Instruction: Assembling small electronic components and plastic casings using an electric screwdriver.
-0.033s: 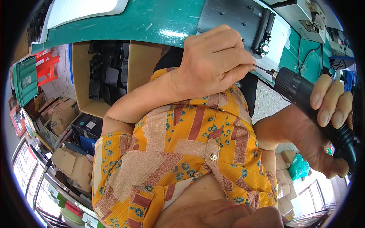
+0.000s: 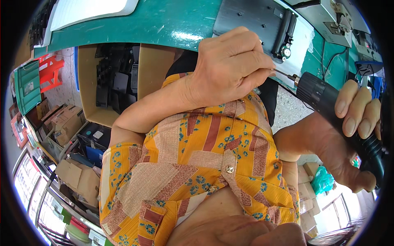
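My right hand [image 2: 333,149] is wrapped round a black electric screwdriver [image 2: 318,95], held tilted at the right with its thin bit [image 2: 283,74] toward my left hand [image 2: 232,67]. The left thumb and fingers are pinched together at the bit's tip. Whatever sits between those fingertips is too small or hidden to name. Just beyond the left hand, a flat black plastic panel [image 2: 242,20] lies on the bench, partly covered by the hand. Along its right side runs a black bar-shaped part [image 2: 286,30] with a small round metal piece [image 2: 285,52] at its near end.
The green bench top [image 2: 176,24] carries a white tray-like piece [image 2: 90,14] at the far left and a grey metal box [image 2: 328,24] with cables at the far right. Below the bench edge, an open carton [image 2: 154,63] holds black plastic parts [image 2: 119,82]. A red stool [image 2: 51,71] stands left.
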Demonstrator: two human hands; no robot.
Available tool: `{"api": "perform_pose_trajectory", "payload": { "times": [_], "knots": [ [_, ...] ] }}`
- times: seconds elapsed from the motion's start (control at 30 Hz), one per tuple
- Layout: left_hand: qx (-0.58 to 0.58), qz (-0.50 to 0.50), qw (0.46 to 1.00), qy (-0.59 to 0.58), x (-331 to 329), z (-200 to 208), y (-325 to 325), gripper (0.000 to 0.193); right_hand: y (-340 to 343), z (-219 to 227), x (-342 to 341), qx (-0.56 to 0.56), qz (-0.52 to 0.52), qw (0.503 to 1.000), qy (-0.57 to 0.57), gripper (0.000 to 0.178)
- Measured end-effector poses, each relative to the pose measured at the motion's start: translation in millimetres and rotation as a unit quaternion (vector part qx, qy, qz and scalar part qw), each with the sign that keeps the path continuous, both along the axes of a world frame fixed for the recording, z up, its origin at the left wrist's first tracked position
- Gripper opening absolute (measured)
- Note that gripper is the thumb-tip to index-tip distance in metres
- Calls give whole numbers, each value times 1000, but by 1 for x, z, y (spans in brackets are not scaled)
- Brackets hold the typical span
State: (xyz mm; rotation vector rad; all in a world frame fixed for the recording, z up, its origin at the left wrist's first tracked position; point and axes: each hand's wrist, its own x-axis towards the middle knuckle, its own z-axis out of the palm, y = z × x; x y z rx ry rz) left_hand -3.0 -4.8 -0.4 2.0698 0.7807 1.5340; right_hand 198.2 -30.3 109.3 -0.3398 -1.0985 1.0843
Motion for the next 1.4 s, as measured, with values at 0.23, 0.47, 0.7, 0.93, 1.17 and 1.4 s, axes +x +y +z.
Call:
{"api": "perform_pose_trajectory", "payload": {
  "times": [0.23, 0.47, 0.7, 0.93, 1.17, 1.4],
  "knots": [
    [-11, 12, 1000, 5, -2, -2, -1, 25, 4, -4, -4, 10, -6, 1000, -28, 69],
    [0, 14, 1000, 9, -2, -1, 0, 25, 7, -2, 6, 25, 32, 991, -125, 75],
    [26, 70, 997, 20, -8, 0, 7, 28, 17, -6, 9, 14, 22, 993, -111, 76],
    [-23, 116, 983, 137, -27, 43, 19, 14, 24, -11, 7, -11, 4, 997, -82, 76],
    [0, 110, 983, 147, -25, 43, 24, 13, 31, -17, -2, -15, 8, 995, -95, 75],
    [-4, 110, 967, 229, -26, 47, 22, 14, 33, -20, -6, -15, 12, 994, -105, 75]
  ]
}}
